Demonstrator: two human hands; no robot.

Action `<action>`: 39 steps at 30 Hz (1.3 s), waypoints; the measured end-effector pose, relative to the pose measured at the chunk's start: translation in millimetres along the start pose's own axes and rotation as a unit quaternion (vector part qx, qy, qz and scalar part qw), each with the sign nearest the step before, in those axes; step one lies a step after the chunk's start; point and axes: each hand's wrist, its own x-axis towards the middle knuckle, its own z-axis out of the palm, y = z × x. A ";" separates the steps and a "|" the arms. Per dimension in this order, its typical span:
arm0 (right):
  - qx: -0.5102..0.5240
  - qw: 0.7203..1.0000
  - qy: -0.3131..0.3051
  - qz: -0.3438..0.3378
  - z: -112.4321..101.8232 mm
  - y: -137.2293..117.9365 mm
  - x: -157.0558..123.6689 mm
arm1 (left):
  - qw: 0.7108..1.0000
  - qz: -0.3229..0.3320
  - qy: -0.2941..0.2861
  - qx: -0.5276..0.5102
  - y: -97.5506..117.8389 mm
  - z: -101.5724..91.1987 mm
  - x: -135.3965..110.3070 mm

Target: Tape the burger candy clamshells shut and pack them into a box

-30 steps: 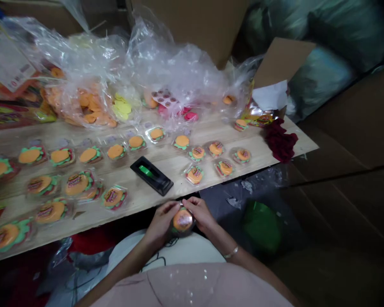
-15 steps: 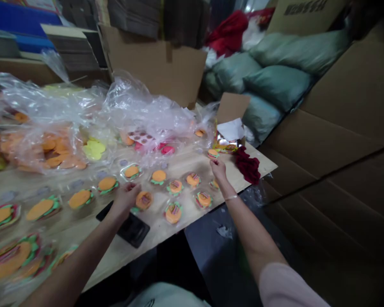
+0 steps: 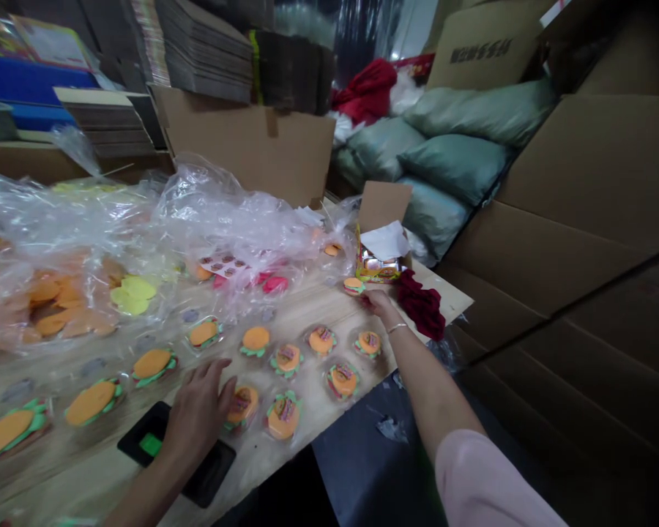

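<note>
Now reaching with the right hand [image 3: 383,306] to the right end of a little toy burger [image 3: 354,285], out on the far part of the table [image 3: 318,304]. Lies flat, orange bun up, with red and green under it; runs longest from left to right across the view. Cannot tell if just touched or gripped by those fingers.

Holding the left hand [image 3: 198,410] open and palm down, fingers a bit spread, over a black tray [image 3: 211,472] with a bit of green in it. Just beside that hand, at the thumb, a packed burger [image 3: 242,405] in clear plastic, bun up, with a dark label on top, too blurry to read.

To the right of it, more packed burgers [image 3: 343,380] with stickers much like that, words too small to read. Next to the little burger, a yellow box [image 3: 381,272] with its flap up, and a dark red cloth [image 3: 420,304]. Farther left, by the plastic bags [image 3: 236,212], a white sheet [image 3: 225,265] of round brown stickers. Way back, dark writing on a brown carton [image 3: 480,55], not clear enough to read.
</note>
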 end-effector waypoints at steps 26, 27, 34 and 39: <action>0.217 0.919 -0.323 0.063 35.7 0.1 -384.1 | 0.625 -0.205 -0.002 -0.753 68.3 -27.9 -97.5; 0.213 0.911 -0.348 0.065 36.6 -0.3 -391.2 | 0.640 -0.206 -0.007 -0.740 58.4 -36.8 -109.5; 0.171 0.861 -0.471 0.088 57.2 -7.6 -424.6 | 0.682 -0.221 0.026 -0.697 28.4 -56.4 -169.0; 0.147 0.841 -0.519 0.034 62.7 -7.2 -441.5 | 0.595 -0.365 0.023 -0.716 23.8 -64.9 -186.7</action>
